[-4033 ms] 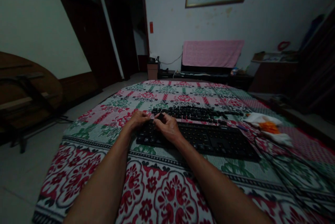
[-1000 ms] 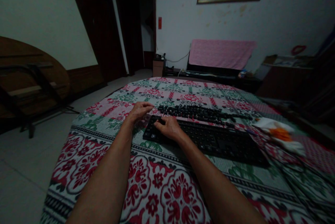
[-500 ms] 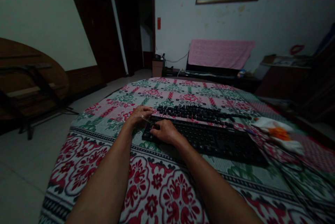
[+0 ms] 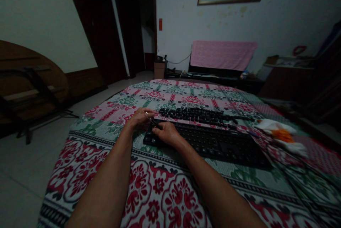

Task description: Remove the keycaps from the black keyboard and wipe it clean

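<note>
A black keyboard (image 4: 226, 146) lies slanted on the patterned cloth, with many of its keycaps off and rows of bare key posts showing. My right hand (image 4: 166, 133) rests over its left end, closed round the dark handle of a thin screwdriver (image 4: 153, 121). The bright metal shaft points up and left to my left hand (image 4: 141, 117). Just past the keyboard's upper left corner, that hand has its fingers drawn together at the shaft's tip; whatever they pinch is too small to make out. Loose black keycaps (image 4: 197, 115) lie in rows behind the keyboard.
Right of the keyboard are a white and orange crumpled packet (image 4: 283, 135) and black cables (image 4: 293, 182). A purple pen-like item (image 4: 253, 134) touches the keyboard's back edge. The flowered tablecloth (image 4: 160, 185) covers the table. A folded round table (image 4: 32, 79) leans at the left wall.
The screwdriver's shaft has tilted more steeply, its tip now at the left fingers. My left fingers have bent in towards it. The keyboard and loose keycaps stay in place.
</note>
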A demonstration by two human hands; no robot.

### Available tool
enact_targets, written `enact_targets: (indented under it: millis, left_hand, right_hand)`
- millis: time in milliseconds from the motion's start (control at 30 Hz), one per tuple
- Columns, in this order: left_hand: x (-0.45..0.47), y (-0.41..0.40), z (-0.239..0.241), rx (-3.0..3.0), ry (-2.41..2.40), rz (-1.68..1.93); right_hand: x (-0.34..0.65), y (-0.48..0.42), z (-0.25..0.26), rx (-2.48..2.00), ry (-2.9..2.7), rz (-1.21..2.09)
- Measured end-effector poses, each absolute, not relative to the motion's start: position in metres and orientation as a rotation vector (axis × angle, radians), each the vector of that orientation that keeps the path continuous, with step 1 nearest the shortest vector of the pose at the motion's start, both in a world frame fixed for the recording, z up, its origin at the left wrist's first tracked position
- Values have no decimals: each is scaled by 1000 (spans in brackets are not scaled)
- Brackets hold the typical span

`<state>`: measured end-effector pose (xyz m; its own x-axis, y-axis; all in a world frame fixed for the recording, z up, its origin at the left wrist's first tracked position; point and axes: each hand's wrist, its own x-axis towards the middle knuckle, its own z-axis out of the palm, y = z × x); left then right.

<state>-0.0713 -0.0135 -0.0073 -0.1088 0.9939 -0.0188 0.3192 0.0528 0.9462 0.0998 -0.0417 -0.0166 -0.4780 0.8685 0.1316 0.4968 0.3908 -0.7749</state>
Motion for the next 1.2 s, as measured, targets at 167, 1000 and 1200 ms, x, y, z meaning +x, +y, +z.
enact_targets:
  millis: [167, 1000, 1200]
  left_hand:
    - [-70, -18, 0, 1405, 1512, 972]
    - [-53, -17, 21, 1792, 1322, 752]
    - [-69, 5, -1, 1798, 1767, 935]
  right_hand:
    - [101, -35, -18, -1149, -1926, 1071]
    - [114, -10, -27, -1260, -1548, 835]
    - [129, 0, -18, -1245, -1149, 1015]
